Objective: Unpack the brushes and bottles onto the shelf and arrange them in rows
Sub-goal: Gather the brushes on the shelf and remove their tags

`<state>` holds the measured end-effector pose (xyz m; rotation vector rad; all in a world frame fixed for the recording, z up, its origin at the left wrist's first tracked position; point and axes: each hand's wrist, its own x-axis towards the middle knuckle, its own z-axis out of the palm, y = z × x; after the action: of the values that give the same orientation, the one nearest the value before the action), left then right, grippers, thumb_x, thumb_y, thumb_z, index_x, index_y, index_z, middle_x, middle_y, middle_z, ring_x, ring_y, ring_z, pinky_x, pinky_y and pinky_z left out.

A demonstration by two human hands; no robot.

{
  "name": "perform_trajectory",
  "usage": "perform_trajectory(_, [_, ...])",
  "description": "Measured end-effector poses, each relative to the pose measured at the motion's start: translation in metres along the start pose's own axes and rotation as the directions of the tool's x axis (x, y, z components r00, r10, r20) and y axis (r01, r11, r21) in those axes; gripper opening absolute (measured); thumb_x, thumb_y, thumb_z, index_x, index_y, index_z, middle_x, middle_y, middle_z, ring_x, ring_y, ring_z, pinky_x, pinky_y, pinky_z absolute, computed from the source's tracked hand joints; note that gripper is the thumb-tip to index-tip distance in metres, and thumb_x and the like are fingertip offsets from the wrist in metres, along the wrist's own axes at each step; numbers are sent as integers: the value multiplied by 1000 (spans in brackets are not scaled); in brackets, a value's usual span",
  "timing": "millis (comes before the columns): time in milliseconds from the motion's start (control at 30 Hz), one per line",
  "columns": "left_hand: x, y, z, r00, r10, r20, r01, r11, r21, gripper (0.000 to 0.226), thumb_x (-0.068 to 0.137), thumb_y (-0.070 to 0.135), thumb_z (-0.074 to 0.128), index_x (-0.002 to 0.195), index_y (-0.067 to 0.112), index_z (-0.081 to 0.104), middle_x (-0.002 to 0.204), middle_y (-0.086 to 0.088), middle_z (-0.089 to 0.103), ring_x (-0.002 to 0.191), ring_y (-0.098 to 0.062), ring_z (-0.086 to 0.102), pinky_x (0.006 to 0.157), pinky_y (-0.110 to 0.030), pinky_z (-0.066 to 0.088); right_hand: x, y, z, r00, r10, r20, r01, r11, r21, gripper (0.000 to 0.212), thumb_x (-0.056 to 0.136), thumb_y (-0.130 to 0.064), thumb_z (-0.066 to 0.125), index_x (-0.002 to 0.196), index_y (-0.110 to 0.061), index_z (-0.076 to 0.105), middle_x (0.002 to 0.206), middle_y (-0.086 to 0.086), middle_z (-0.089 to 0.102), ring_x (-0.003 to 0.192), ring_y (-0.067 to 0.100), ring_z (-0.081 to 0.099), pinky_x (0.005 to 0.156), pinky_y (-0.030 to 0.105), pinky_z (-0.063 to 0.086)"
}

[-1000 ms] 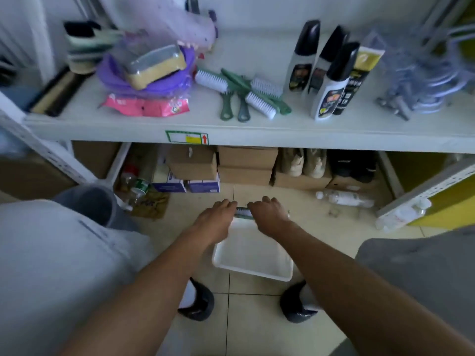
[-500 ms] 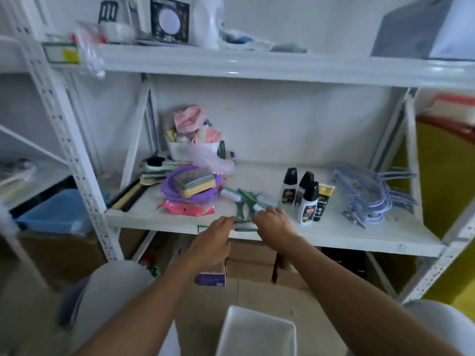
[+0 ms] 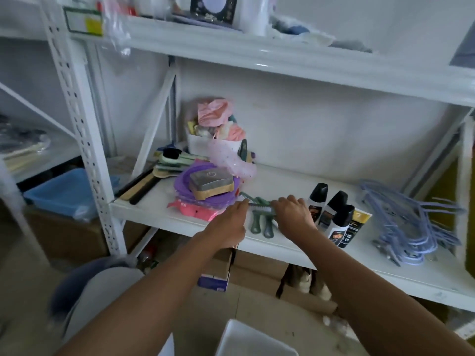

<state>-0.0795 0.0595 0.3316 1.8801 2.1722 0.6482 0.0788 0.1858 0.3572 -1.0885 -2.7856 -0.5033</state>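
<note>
The brush (image 3: pixel 259 208) hangs crosswise just above the shelf (image 3: pixel 295 181), spanning the gap between the two hands. The left hand (image 3: pixel 228 223) pinches one end and the right hand (image 3: pixel 293 214) the other, fingers curled over it. Directly beneath lie the green brushes (image 3: pixel 257 224) already set down, handles toward the front edge. Just to their right stand the bottles (image 3: pixel 334 210) — a loose diagonal cluster rather than a straight row. The unpacking looks well advanced; this brush is not yet laid down, and straightening into rows appears left to do. The white bin (image 3: pixel 246 340) on the floor shows only a corner — what remains inside cannot be told.
</note>
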Motion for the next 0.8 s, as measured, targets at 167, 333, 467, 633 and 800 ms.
perform_trajectory(167, [18, -30, 28, 999, -44, -2, 43, 997, -63, 74, 98, 12, 55, 159, 14, 13, 155, -13, 38, 137, -28, 45, 102, -44, 48, 28, -6, 43, 1000, -5, 28, 5, 1000, 3, 54, 85, -18, 63, 136, -23, 46, 129, 4, 50, 121, 27, 46, 102, 42, 34])
perform_trajectory(333, [46, -37, 48, 994, -23, -111, 9, 992, -122, 47, 91, 4, 59, 135, 8, 42, 125, -11, 56, 110, -26, 58, 85, -34, 49, 44, -20, 81, 996, 55, -66, -49, 995, 91, 59, 94, -47, 42, 147, -22, 31, 150, 9, 34, 140, 30, 32, 111, 51, 27])
perform_trajectory(467, [66, -36, 52, 996, 8, -91, -21, 990, -136, 40, 86, 3, 59, 123, 3, 44, 118, -15, 53, 99, -32, 61, 78, -42, 53, 62, -18, 90, 996, 84, 12, -85, 993, 80, 73, 92, -65, 30, 153, -28, 18, 161, 6, 21, 149, 27, 16, 117, 54, 17])
perform_trajectory(633, [67, -32, 51, 1000, -6, -23, 3, 991, -131, 61, 90, 5, 59, 145, 2, 33, 147, -15, 39, 131, -31, 49, 104, -40, 47, 66, -10, 79, 993, 66, 102, -72, 996, 57, 78, 90, -65, 30, 156, -30, 9, 165, 7, 11, 153, 27, 6, 120, 56, 7])
perform_trajectory(800, [49, -15, 47, 998, -14, 56, 20, 994, -105, 79, 101, 12, 49, 160, 5, -3, 169, -10, -7, 156, -25, 4, 124, -38, 18, 44, -2, 54, 985, 34, 169, -50, 995, 90, 82, 90, -57, 42, 157, -31, 3, 167, 8, 0, 154, 28, -1, 121, 55, 6])
